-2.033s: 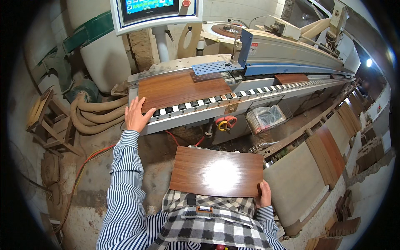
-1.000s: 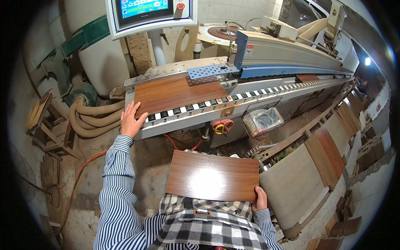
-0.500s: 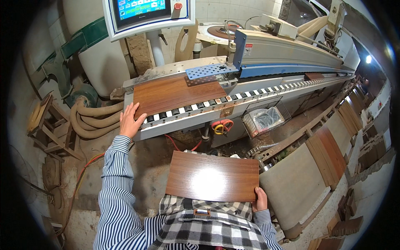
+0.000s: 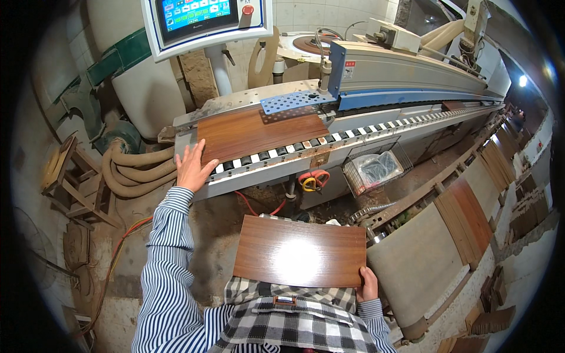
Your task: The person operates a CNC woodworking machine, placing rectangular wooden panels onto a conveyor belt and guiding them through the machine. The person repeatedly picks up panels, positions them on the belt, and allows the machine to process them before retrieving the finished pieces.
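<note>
A brown wood-grain panel lies flat on the feed end of a long machine, its far right corner beneath a blue perforated plate. My left hand, fingers spread, rests against that panel's near left edge beside the roller track. A second brown panel, shiny with a bright reflection, is held in front of my checked apron. My right hand grips this panel at its lower right corner, thumb on top; the fingers beneath are hidden.
A control screen with a red button stands beyond the machine. A wire basket and orange-handled scissors hang on its near side. To the right, a belt conveyor carries stacked panels. Hoses and a wooden stool are left.
The panel on the machine has slid right, farther along the track, and my left hand has moved right with it. The panel in my right hand stays nearly still.
</note>
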{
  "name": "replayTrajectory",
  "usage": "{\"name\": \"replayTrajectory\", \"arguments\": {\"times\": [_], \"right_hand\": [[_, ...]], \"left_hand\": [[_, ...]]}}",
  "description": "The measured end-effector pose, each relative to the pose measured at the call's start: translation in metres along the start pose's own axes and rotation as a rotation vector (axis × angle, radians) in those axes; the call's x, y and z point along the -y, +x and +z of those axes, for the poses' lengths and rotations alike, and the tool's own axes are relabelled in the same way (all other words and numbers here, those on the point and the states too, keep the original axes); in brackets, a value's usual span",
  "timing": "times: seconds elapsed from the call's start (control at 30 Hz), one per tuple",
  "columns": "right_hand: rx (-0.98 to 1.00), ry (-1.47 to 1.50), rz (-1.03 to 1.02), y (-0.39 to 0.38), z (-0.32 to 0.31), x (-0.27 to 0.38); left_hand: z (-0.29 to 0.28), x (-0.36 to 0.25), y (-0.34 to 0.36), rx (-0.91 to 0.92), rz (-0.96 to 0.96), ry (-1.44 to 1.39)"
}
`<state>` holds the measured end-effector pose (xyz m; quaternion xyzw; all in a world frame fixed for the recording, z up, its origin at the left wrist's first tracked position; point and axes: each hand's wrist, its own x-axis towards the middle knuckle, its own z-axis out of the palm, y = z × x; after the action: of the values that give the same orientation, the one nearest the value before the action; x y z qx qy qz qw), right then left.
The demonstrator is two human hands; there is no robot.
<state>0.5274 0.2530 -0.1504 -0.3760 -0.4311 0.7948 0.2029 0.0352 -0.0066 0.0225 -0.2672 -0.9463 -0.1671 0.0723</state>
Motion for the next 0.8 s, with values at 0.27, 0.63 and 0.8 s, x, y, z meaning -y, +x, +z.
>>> {"name": "replayTrajectory", "arguments": {"times": [0.27, 0.63, 0.8], "right_hand": [[0.047, 0.069, -0.043, -0.006, 0.008, 0.004], [0.251, 0.216, -0.11, -0.019, 0.01, 0.018], [0.268, 0.294, -0.181, -0.017, 0.024, 0.037]], "left_hand": [[0.026, -0.05, 0.019, -0.037, 0.042, 0.039], [0.041, -0.089, 0.028, -0.091, 0.123, -0.27], [0.018, -0.059, -0.02, -0.165, 0.288, -0.531]]}}
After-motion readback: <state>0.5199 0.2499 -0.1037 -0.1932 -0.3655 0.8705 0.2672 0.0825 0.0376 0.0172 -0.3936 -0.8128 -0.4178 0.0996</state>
